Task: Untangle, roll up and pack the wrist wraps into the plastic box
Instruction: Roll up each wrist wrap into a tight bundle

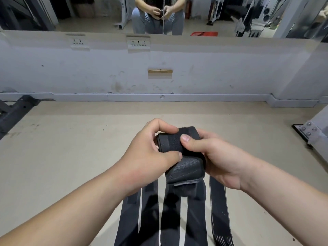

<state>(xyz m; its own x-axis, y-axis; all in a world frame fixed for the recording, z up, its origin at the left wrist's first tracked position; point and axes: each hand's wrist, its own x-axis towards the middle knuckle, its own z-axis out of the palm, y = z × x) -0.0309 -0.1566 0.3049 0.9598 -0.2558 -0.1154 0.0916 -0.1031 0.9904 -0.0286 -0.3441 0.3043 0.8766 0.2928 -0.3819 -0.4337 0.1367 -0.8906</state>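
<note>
A black wrist wrap, mostly rolled into a thick cylinder, sits between both my hands in the middle of the view. My left hand grips the roll's left end with thumb below and fingers curled over the top. My right hand holds its right side, the thumb pressing on the velcro face. The wrap's loose padded end hangs below the roll. Several more black wrist wraps lie flat in strips on the floor under my arms. No plastic box is in view.
Beige floor stretches ahead to a white wall with a mirror above it. A black metal frame stands at the left, and a grey bolted base plate at the right edge.
</note>
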